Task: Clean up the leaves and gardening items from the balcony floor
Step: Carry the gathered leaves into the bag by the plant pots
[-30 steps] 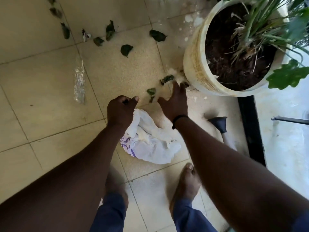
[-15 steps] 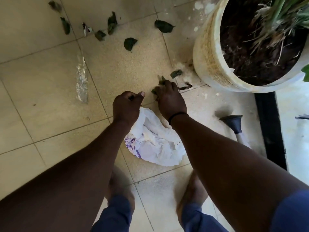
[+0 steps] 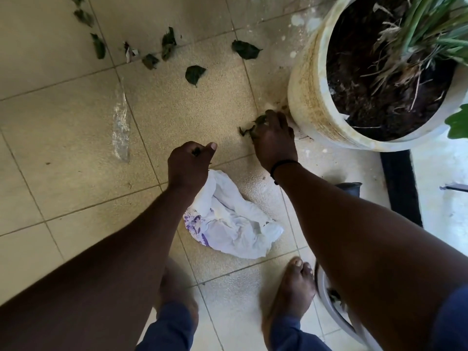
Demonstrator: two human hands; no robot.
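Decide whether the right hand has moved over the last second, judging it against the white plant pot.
Yes. The right hand pulled back toward the white bag, then reached out again to the leaves at the base of the white plant pot.

Beige speckled floor tiles (image 3: 63, 127); dark green leaves (image 3: 194, 74) scattered left of the cream, rust-stained pot (image 3: 307, 97), dark brown soil inside it. White bag (image 3: 235, 224) with purple print below-left of pot. Black wristband (image 3: 282, 165), blue trouser cuffs (image 3: 169, 330).
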